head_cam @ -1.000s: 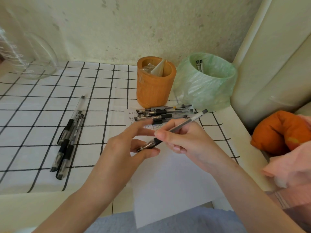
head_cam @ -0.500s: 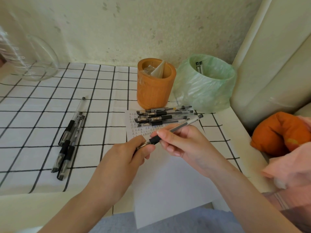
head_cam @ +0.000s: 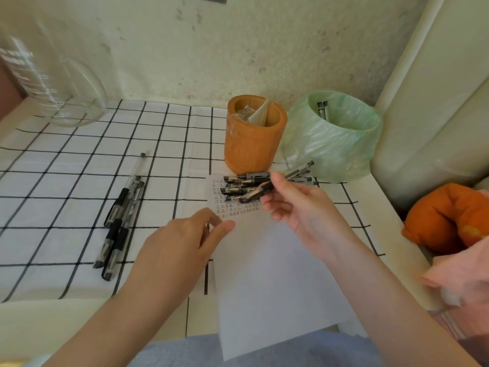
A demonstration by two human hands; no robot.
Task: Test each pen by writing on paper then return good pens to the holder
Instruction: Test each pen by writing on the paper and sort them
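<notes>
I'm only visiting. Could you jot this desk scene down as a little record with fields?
Right hand: grips a pen above the paper
Left hand: hovers at the paper's left edge; whether its fingers hold anything is unclear
Writing: rows of small marks at the paper's far end
Holder: orange cup, no pens visible inside
Pen pile: lies on the paper's far end
Second pen group: on the checked cloth, to the left
Green-lined bin: two pens inside
</notes>
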